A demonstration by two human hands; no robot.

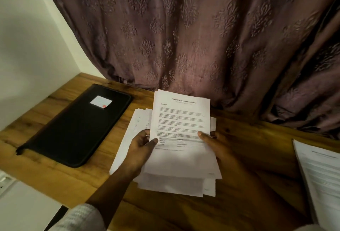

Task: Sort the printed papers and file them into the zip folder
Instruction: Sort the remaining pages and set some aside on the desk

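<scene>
White printed text page (181,124) is held just above the loose stack of white papers (174,184), mid-table, tilted toward the camera. Left hand (141,147) pinches its left edge, thumb on the face. Right hand (217,147) pinches the right edge the same way, fingers behind and out of sight. Flat black zip folder (73,129) lies closed on the wooden table (55,175), left of the stack and apart from it. Looks like the sorting step, filing not started. To do it well: read the heading, peel one sheet only, land it square on the matching pile, and keep edges aligned for the folder. Second pile of printed sheets (320,175) at right is cut off by the frame. Body text too blurred to read. Can't tell if one sheet or several are pinched. White label (101,101) on the folder is illegible, and the zip can't be made out.
</scene>
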